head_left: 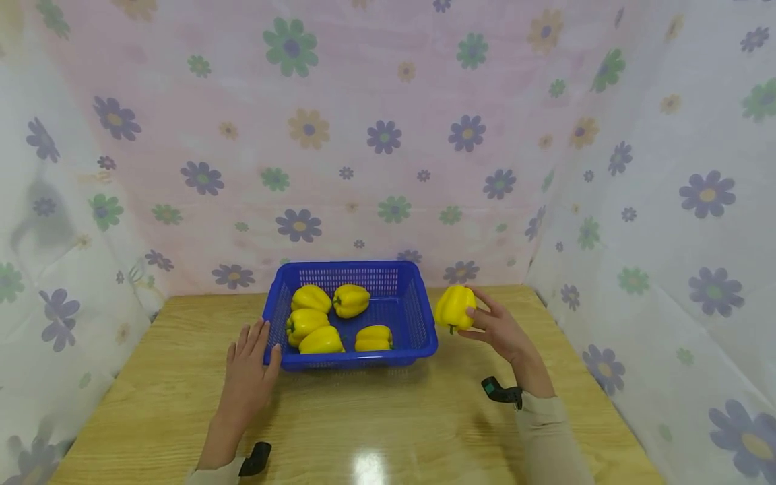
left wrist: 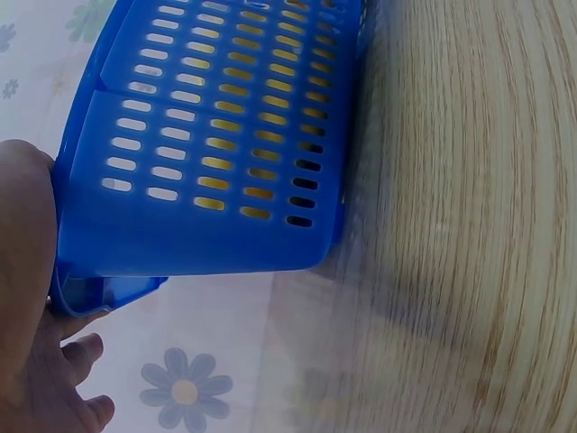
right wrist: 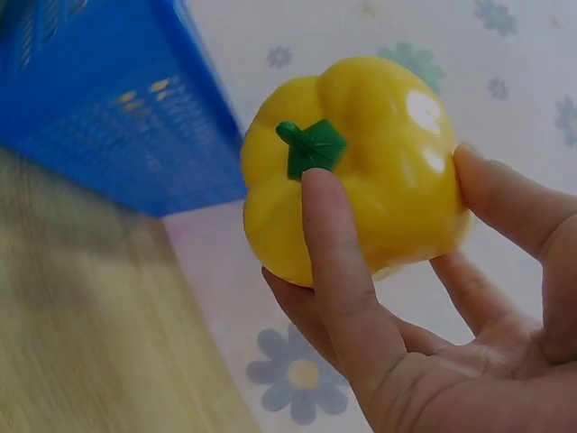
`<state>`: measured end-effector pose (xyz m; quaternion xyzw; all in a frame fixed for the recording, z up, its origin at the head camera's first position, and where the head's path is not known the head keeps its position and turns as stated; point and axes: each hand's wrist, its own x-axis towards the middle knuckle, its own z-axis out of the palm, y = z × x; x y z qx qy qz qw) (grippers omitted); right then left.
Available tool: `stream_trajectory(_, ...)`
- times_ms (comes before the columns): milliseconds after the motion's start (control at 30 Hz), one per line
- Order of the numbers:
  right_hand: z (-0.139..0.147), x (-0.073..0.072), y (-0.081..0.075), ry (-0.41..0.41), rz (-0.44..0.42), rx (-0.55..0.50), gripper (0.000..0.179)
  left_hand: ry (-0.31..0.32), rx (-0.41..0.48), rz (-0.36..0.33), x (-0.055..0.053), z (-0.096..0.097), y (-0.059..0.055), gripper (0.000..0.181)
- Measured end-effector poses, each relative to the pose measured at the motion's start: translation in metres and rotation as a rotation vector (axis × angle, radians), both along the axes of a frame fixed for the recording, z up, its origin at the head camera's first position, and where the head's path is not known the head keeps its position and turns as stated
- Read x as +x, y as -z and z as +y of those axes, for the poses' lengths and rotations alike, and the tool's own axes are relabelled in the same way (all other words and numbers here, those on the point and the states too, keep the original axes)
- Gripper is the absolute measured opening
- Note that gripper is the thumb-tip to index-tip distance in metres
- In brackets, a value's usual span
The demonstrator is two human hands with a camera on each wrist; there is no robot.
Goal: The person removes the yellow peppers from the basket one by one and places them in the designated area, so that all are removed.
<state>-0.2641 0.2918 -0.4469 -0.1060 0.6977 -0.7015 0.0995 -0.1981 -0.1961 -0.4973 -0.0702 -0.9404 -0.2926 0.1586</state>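
My right hand (head_left: 497, 333) holds a yellow bell pepper (head_left: 455, 307) just off the right side of the blue basket (head_left: 427, 342). In the right wrist view, fingers and thumb stand around the pepper (right wrist: 388, 162), whose green stem faces the camera. My left hand (head_left: 247, 370) rests on the basket's left rim, its fingers spread and fairly straight. Inside the basket lie several more yellow peppers (head_left: 351, 300), most of them toward the left. From the left wrist, the basket's slotted side wall (left wrist: 189, 234) fills much of the view, with yellow showing through the slots.
The basket stands on a wood-grain table (head_left: 388, 417) near its back edge. Flower-printed cloth (head_left: 388, 182) hangs behind the table and along both sides. A black wrist mount (head_left: 502, 391) sits on the right wrist, another (head_left: 256, 459) on the left.
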Motion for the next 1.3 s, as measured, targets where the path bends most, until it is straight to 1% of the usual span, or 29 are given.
stream_trajectory(100, 0.003, -0.009, 0.008, 0.008, -0.020, 0.005, 0.068, -0.004, -0.001, -0.003, 0.000, 0.000, 0.000, 0.060)
stream_trajectory(233, 0.007, -0.018, 0.020, 0.032, -0.055, 0.049, 0.068, -0.007, -0.012, 0.012, 0.000, 0.000, 0.000, 0.060)
stream_trajectory(400, 0.008, -0.028, 0.035, 0.049, -0.073, 0.114, 0.069, -0.006, -0.006, 0.032, -0.001, 0.001, 0.001, 0.059)
stream_trajectory(533, 0.009, -0.038, 0.044, 0.047, -0.083, 0.163, 0.068, -0.007, -0.001, 0.029, 0.000, 0.001, 0.001, 0.059)
stream_trajectory(667, 0.009, -0.049, 0.047, 0.037, -0.097, 0.200, 0.066, -0.008, 0.004, 0.031, -0.001, 0.001, 0.001, 0.059)
stream_trajectory(900, 0.006, -0.069, 0.048, -0.011, -0.083, 0.259, 0.063, -0.004, 0.017, 0.024, -0.001, 0.002, 0.001, 0.059)
stream_trajectory(967, 0.004, -0.076, 0.047, -0.009, -0.095, 0.275, 0.063, -0.007, 0.017, 0.028, -0.001, 0.002, 0.001, 0.059)
stream_trajectory(1100, 0.002, -0.087, 0.044, -0.008, -0.144, 0.304, 0.066, -0.010, 0.019, 0.031, -0.002, 0.002, 0.003, 0.059)
stream_trajectory(1233, 0.000, -0.094, 0.036, -0.038, -0.194, 0.328, 0.067, -0.011, 0.018, 0.037, -0.001, 0.002, 0.003, 0.059)
stream_trajectory(1300, 0.000, -0.097, 0.032, -0.072, -0.208, 0.332, 0.069, -0.010, 0.023, 0.041, -0.001, 0.002, 0.003, 0.058)
